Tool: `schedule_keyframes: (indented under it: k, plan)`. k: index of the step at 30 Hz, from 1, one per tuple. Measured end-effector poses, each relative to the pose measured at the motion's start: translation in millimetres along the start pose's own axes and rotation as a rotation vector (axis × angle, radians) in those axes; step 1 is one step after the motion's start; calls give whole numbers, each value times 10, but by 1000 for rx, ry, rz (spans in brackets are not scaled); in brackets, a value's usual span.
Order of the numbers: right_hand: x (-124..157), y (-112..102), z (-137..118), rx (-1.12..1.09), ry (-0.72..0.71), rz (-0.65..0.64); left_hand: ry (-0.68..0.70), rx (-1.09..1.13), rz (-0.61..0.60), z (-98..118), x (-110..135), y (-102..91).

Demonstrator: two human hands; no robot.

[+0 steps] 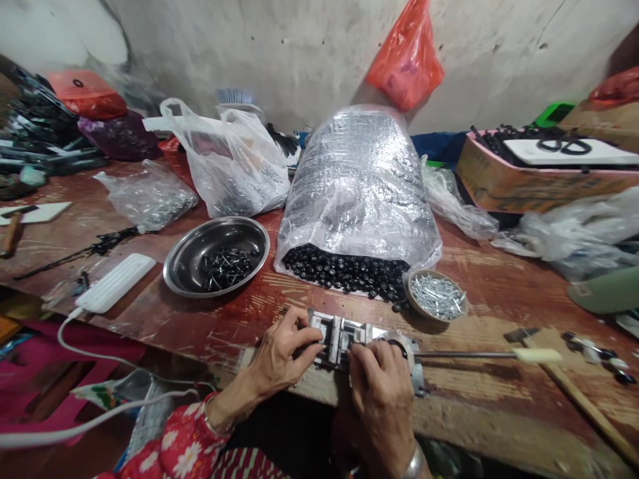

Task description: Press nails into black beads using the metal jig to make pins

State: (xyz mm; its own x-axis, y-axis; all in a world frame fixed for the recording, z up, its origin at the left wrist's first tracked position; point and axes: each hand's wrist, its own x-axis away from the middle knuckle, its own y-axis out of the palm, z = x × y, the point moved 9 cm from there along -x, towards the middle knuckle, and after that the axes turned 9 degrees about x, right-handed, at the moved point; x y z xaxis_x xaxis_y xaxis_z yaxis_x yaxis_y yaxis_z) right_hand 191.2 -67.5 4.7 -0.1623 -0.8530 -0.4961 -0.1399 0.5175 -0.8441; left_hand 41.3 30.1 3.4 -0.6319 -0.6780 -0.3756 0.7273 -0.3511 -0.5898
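Note:
A small metal jig (342, 336) with dark slots lies at the table's front edge. At its left end is my left hand (284, 349), thumb and fingers drawn together; whatever is between the tips is too small to make out. My right hand (383, 382) rests over the jig's right part with curled fingers, and its fingertips are partly hidden. From the jig's right side runs a metal rod with a pale handle (538, 356). Behind it, black round plastic pieces (344, 271) spill from a large clear plastic sack (359, 179). A bowl of screws or nails (436, 297) stands beside them.
A steel bowl (172, 266) holding black-headed pins is on the left, near a white power strip (117, 283) with its cord. A hammer (574, 392) lies at right. Plastic bags (229, 159) and a cardboard box (524, 183) line the back.

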Motion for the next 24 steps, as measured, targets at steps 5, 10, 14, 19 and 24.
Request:
schedule_keyframes:
  k: [5, 10, 14, 19, 24]
  plan:
    - [-24, 22, -26, 113, 14, -44, 47, -60, 0, 53, -22, 42]
    - [-52, -39, 49, -63, 7, -110, -34, 102, -93, 11, -152, -14]
    - [-242, -157, 164, -214, -31, -120, -99, 179, -59, -73, -379, -186]
    - [-850, 63, 332, -183, 9, -205, -172, -135, 65, -328, -790, -178]
    - [-1403, 555, 374, 12, 19, -285, -202, -346, 49, -569, -1122, -1]
